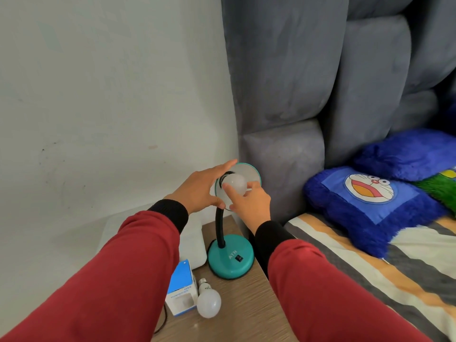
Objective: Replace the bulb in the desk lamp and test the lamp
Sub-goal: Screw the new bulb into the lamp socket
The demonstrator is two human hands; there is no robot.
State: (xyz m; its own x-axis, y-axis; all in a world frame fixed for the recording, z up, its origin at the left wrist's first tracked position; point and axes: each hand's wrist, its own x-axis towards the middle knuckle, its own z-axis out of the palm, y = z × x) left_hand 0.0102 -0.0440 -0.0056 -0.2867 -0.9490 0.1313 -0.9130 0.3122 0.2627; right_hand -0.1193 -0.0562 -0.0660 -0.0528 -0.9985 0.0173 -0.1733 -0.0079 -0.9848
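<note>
Gripping the round frosted bulb (pixel 234 185), right hand (pixel 249 202) fingers (pixel 228 190) curl.

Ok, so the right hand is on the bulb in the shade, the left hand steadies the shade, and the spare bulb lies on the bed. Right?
Not quite. The head view shows the spare bulb lying on the wooden bedside table, beside the blue box, not on the bed. The rest stands: right hand on the bulb in the shade, left hand steadying the shade.

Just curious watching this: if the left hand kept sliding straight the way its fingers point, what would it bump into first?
Its fingers point up and right along the lamp shade, which the left hand already touches. Past the rim, probably the grey padded headboard, though depth is unclear.
</note>
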